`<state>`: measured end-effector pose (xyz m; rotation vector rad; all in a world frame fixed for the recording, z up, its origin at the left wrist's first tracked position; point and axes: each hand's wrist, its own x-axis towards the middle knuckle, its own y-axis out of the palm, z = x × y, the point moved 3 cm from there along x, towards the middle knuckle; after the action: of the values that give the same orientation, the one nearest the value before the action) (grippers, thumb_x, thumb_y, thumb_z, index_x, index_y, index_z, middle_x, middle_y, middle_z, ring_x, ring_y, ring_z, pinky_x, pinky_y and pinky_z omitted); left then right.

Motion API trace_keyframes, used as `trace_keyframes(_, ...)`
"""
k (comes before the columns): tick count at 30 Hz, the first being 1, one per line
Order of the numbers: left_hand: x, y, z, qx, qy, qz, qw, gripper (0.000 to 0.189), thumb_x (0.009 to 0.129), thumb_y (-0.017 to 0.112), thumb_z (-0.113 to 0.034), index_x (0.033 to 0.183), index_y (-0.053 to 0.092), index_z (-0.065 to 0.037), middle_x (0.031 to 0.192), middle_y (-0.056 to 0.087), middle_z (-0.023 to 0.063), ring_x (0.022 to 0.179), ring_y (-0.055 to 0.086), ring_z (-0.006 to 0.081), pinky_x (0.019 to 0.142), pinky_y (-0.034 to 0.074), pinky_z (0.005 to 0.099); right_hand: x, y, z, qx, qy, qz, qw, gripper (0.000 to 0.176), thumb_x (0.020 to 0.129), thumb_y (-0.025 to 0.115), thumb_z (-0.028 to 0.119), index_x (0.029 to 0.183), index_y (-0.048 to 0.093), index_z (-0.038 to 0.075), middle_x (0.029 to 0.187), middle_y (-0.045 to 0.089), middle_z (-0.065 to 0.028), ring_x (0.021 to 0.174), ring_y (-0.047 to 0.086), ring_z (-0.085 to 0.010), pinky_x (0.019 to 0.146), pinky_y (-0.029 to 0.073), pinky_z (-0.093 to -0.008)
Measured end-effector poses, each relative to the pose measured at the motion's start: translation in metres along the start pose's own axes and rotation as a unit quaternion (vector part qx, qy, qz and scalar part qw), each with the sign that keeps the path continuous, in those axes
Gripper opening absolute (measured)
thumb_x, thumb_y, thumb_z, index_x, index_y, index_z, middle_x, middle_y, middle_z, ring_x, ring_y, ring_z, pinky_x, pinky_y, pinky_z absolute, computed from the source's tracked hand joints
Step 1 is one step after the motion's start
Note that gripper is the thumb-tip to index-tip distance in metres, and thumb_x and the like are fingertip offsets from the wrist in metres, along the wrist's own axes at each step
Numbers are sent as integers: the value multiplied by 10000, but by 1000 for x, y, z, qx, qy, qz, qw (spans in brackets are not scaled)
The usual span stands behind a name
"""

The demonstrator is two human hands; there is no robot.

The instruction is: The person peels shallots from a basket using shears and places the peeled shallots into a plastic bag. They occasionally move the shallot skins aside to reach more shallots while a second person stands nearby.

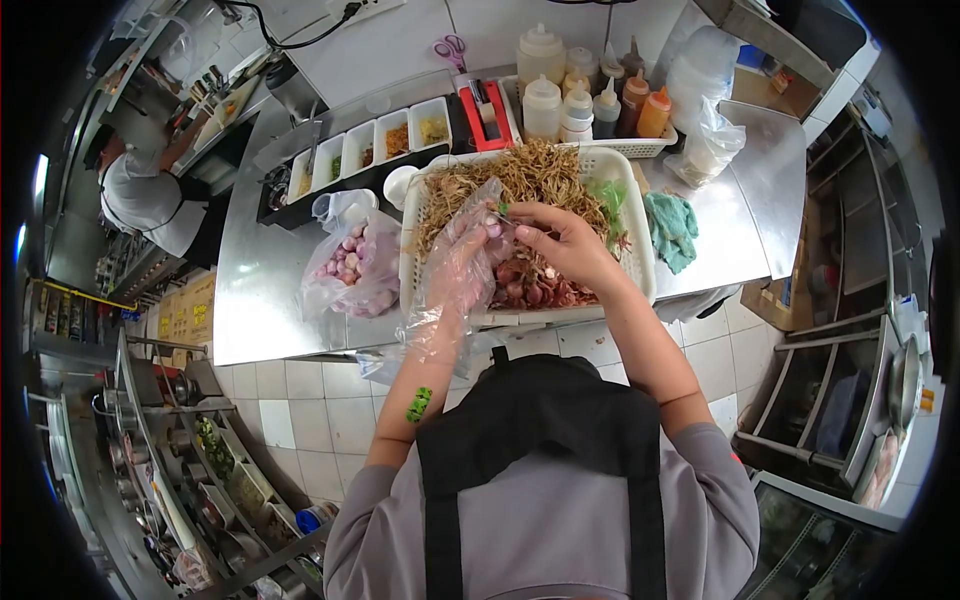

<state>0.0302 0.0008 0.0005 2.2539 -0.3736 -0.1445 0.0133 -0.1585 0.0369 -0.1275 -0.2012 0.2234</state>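
My left hand [462,250], covered by a loose clear plastic bag [440,310], is closed around a small peeled shallot [491,229]. My right hand [572,246] meets it there, with thumb and forefinger pinched close to the shallot. A small green piece shows by the right fingertips, but what they grip is too small to make out. Both hands are above a white plastic basket [648,240] with dry stalks and roots [540,165] at the back and unpeeled reddish shallots [530,283] in front. Left of the basket, a clear bag holds peeled shallots [345,258].
A green cloth [671,230] lies right of the basket. Behind stand a row of white containers [362,145], a red-and-black holder [487,115] and several squeeze bottles [542,107]. A tied plastic bag [706,150] sits at right. Another person [150,195] is at far left.
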Motion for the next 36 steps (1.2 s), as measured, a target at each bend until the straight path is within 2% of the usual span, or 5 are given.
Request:
trace_keyframes(11, 7, -1, -1, -55, -60, 53, 995, 420, 835, 554, -7, 1241, 459, 44, 930, 597, 100, 784, 577, 166, 675, 543, 278, -3, -3, 8, -52, -14, -27, 998, 266, 883, 586, 127, 1134, 593, 38, 1070, 653, -115, 955, 621, -195, 852, 457, -301)
trace_keyframes(18, 10, -4, 4, -245, -71, 128, 958, 421, 886, 537, -20, 1279, 405, 52, 1086, 519, 159, 891, 547, 176, 779, 568, 295, -6, -13, 18, -159, -5, -68, 985, 268, 897, 592, 149, 1142, 582, 41, 943, 654, -133, 861, 586, -140, 796, 454, -289)
trace_keyframes(20, 9, -5, 0, -143, -50, 31, 988, 421, 886, 546, -23, 1274, 403, 61, 1150, 488, 173, 937, 546, 179, 840, 557, 297, -7, -14, 21, -183, 0, -80, 980, 281, 897, 591, 154, 1154, 572, 43, 954, 650, -151, 866, 600, -168, 798, 454, -299)
trace_keyframes(29, 2, -4, 2, -32, 56, 17, 998, 397, 818, 665, -37, 1190, 527, -38, 1247, 537, 93, 1018, 570, 181, 886, 506, 305, -18, -5, 33, -221, -59, -8, 973, 338, 887, 585, 188, 1202, 537, 74, 1054, 630, -175, 971, 609, -327, 832, 457, -361)
trace_keyframes(36, -2, 7, -3, 79, 116, -9, 990, 403, 789, 659, 11, 1173, 562, -60, 1211, 556, 52, 988, 570, 139, 817, 495, 258, -21, -3, 42, -307, -36, -4, 951, 340, 847, 580, 146, 1186, 564, 131, 1020, 641, -156, 830, 600, -389, 741, 479, -421)
